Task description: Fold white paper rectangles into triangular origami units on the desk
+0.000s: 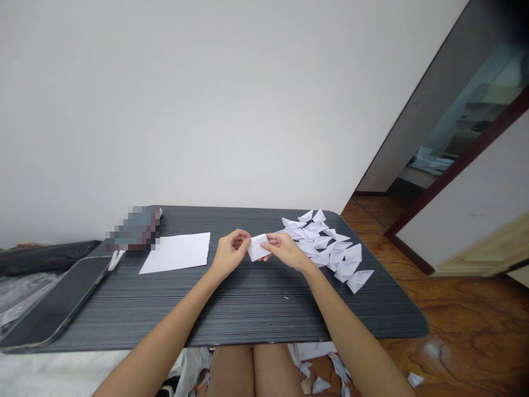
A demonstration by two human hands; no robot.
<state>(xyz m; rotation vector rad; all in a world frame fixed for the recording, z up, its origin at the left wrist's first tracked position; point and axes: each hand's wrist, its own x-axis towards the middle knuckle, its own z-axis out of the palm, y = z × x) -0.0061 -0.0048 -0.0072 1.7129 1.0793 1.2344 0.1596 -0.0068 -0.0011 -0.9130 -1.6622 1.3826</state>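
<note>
Over the middle of the dark table, a small folded piece of white paper (258,247) is held between my two hands. My left hand (230,252) pinches its left edge with thumb and fingers. On the opposite side, my right hand (286,249) grips it, thumb on top and fingertips showing underneath. Just beyond my right hand lies a spread of several folded white paper boats (318,242), partly hidden by that hand. A flat white sheet of paper (177,253) rests to the left of my left hand.
The dark table (248,320) stands against a white wall. A black phone (61,303) lies at its left edge, near a blurred-out object (134,229) at the back left. Paper scraps (320,385) litter the wooden floor (467,342) below.
</note>
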